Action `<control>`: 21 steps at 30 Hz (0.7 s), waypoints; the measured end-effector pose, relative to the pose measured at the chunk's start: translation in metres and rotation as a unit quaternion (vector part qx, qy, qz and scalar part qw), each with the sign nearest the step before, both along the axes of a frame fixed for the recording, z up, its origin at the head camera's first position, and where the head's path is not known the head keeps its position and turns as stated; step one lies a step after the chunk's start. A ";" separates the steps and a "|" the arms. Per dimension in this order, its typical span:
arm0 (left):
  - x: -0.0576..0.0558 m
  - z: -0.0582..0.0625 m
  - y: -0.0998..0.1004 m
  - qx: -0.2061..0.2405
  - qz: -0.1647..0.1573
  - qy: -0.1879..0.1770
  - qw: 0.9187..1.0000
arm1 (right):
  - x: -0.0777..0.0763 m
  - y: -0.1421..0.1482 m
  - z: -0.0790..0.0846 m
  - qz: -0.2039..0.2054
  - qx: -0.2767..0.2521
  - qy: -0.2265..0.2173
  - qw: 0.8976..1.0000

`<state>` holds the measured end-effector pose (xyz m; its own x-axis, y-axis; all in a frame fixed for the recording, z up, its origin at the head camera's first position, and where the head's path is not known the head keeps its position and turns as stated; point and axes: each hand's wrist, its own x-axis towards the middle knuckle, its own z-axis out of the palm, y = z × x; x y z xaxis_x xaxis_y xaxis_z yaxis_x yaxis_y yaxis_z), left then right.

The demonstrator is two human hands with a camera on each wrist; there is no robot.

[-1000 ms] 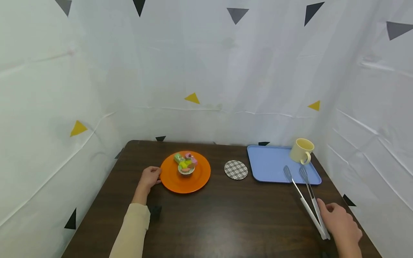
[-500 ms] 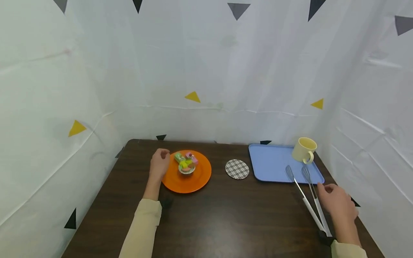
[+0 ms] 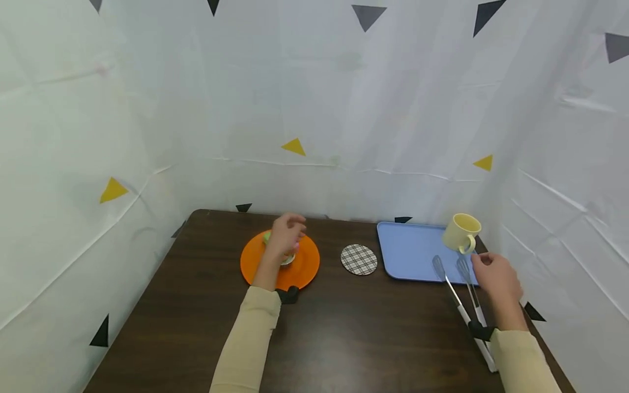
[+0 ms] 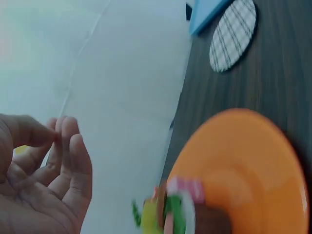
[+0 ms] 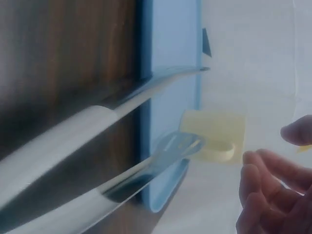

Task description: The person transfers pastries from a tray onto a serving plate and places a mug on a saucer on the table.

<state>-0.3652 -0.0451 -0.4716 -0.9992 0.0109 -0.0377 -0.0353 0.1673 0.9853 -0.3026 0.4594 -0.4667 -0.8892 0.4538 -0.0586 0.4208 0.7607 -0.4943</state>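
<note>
My left hand is over the orange plate in the head view, hiding much of the small white cup of colourful sweets. The left wrist view shows the hand's fingers loosely bent beside the thumb, holding nothing, with the sweets lower right. My right hand reaches over the right end of the blue tray, close to the yellow mug and its handle. Thumb and fingers stand apart in the right wrist view. Below that hand lie tongs with white handles, heads at the tray.
Between plate and tray lies a round checked coaster. The dark wooden table is bounded by white sheets at the back and sides. The right sleeve covers part of the tongs' handles.
My left hand left the plate's left rim and moved up and right over the sweets. My right hand moved from beside the tongs' handles forward towards the mug.
</note>
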 end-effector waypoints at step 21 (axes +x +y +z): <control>-0.024 -0.032 0.076 -0.098 -0.108 -0.013 0.989 | -0.060 0.024 0.004 0.009 0.001 -0.037 0.999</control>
<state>-0.3896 0.0311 -0.5039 -0.9732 0.2132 -0.0858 -0.0032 0.3609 0.9326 -0.3628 0.4835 -0.4624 -0.8904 0.4381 -0.1232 0.4423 0.7692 -0.4612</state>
